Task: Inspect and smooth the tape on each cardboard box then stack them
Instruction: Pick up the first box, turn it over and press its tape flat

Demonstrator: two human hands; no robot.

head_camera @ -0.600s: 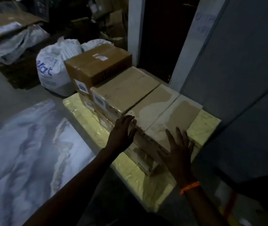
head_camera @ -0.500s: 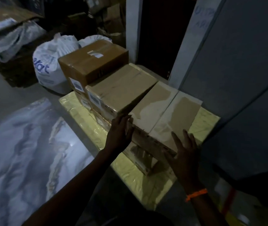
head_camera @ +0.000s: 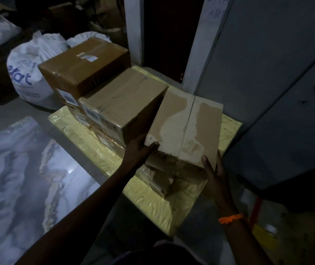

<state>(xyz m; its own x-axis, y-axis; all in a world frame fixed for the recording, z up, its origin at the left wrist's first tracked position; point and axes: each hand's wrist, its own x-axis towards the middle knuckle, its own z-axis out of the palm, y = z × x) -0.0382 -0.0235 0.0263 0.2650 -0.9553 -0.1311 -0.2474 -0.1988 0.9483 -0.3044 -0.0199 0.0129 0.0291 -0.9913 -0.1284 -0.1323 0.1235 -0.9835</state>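
Three cardboard boxes sit in a row on a yellow wrapped slab (head_camera: 152, 203). The nearest box (head_camera: 187, 129) has a taped centre seam and pale patches on its top, and it is tilted with its near edge raised. My left hand (head_camera: 140, 150) grips its near left corner, thumb on top. My right hand (head_camera: 213, 169) holds its near right corner, with an orange band on the wrist. Beyond it stand the middle box (head_camera: 122, 102) and a darker brown box (head_camera: 83, 69) with a white label. Smaller wrapped boxes lie underneath.
White sacks (head_camera: 30, 69) stand behind the far box. A grey metal cabinet (head_camera: 277, 92) rises close on the right, next to a white door frame (head_camera: 200, 44). A marble-patterned sheet (head_camera: 18, 178) lies on the floor at the left.
Both hands slid from the box's top to its near corners and closed on them. The near edge of the box has risen, and the view has moved closer.
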